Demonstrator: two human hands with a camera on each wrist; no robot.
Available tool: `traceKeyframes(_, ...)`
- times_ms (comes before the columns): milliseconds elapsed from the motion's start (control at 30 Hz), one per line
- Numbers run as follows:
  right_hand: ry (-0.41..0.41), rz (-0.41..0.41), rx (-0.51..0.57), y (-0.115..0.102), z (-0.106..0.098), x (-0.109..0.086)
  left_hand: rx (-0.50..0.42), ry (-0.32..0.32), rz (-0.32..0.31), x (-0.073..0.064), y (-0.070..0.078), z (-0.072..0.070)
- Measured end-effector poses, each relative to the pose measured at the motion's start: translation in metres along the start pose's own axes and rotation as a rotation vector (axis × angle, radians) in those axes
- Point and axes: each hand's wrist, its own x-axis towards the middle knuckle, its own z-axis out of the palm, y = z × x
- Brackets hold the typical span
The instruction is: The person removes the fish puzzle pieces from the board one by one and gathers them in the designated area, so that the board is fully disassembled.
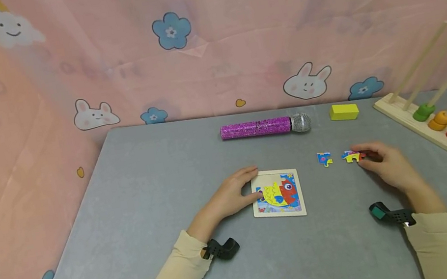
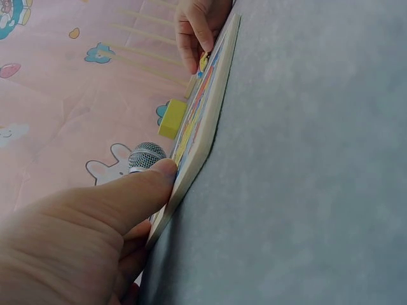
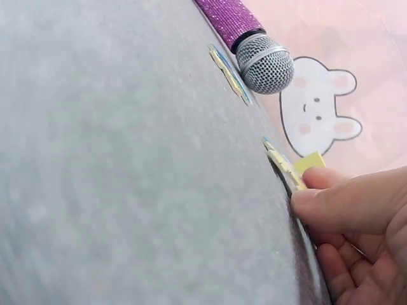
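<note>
A small square fish puzzle in a pale wooden tray [image 1: 281, 215] lies on the grey table. My left hand [image 1: 230, 194] grips its left side, the thumb over the picture and the fingers along the edge; the left wrist view shows the thumb [image 2: 149, 184] on the rim. To the right, my right hand [image 1: 392, 167] pinches a yellow, red and blue puzzle piece [image 1: 352, 156] between thumb and fingertips. In the right wrist view this piece [image 3: 284, 166] sits tilted close over the table. A loose blue puzzle piece [image 1: 324, 158] lies between the tray and the right hand.
A sparkly purple microphone [image 1: 256, 128] lies along the table's back, with a yellow block [image 1: 344, 112] to its right. At the far right stands a wooden peg rack [image 1: 433, 132] with upright rods and coloured beads. A pink printed cloth [image 1: 234, 48] hangs behind the table.
</note>
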Motion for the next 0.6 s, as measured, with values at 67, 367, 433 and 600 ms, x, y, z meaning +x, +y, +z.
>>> traceKeyframes(67, -0.004, 0.007, -0.002, -0.0004, 0.0010, 0.0005, 0.000, 0.002, 0.000, -0.0001, -0.0001, -0.0002)
traceKeyframes(367, -0.016, 0.019, 0.004, -0.0035, 0.0020, 0.0006, 0.004, 0.000, -0.010, -0.0004, -0.0002, -0.0011)
traceKeyframes(433, -0.012, 0.013, 0.001, -0.0039, 0.0020, 0.0000, 0.005, -0.003, -0.012, -0.0005, 0.0000, -0.0010)
traceKeyframes(600, -0.005, 0.007, -0.008, -0.0039, 0.0029, -0.0008, 0.005, -0.007, -0.012, -0.0004, 0.0004, -0.0008)
